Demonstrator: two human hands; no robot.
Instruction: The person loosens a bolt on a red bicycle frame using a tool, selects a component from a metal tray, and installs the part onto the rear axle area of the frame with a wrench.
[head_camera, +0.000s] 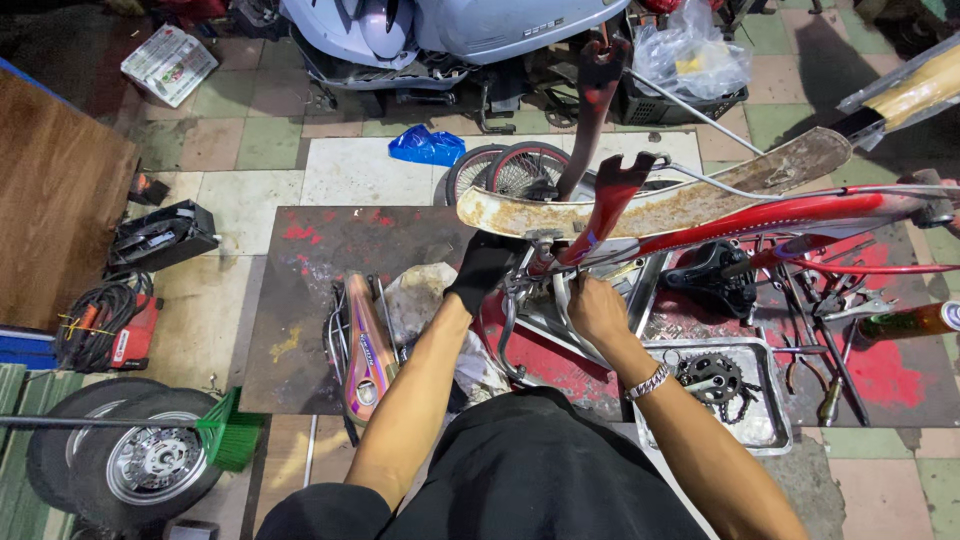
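The left hand, in a black glove, grips the rusty fender to keep the upside-down red bike steady, while the bare right hand pinches a small part under it.

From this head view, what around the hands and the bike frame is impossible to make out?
- Right hand: fingertips hidden behind the red bike frame; any tool unseen.
- Left hand: black glove hides its grip under the rusty mudguard.
- Frame's right end: cut off by the picture edge.
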